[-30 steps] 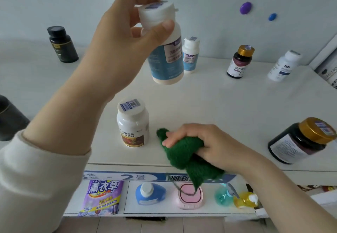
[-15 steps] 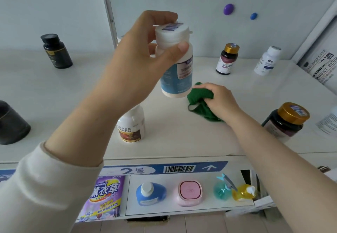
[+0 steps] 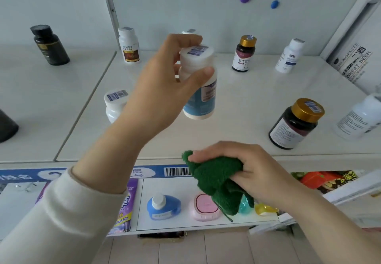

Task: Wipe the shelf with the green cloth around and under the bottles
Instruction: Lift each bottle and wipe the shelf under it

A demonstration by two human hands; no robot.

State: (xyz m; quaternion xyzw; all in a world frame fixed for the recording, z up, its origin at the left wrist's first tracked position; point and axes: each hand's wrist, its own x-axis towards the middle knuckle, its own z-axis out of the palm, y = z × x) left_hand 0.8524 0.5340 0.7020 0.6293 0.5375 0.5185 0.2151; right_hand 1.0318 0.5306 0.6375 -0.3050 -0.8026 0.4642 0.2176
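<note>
My left hand [image 3: 162, 90] grips a white bottle with a blue label [image 3: 201, 96] by its cap end and holds it lifted above the white shelf [image 3: 237, 102]. My right hand [image 3: 243, 166] grips the bunched green cloth [image 3: 214, 179] at the shelf's front edge, and part of the cloth hangs down over the edge. A white bottle [image 3: 114, 104] stands on the shelf behind my left wrist, partly hidden.
Other bottles stand on the shelf: a dark gold-capped jar [image 3: 294, 123] at right, a small gold-capped bottle [image 3: 243, 54], white bottles [image 3: 289, 57] [image 3: 128, 45] at the back, a black bottle [image 3: 49, 45] at left. Packaged goods fill the lower shelf [image 3: 165, 206].
My right hand has drawn the green cloth back from the middle of the shelf to its front edge. My left hand still holds the white bottle lifted, slightly lower in view.
</note>
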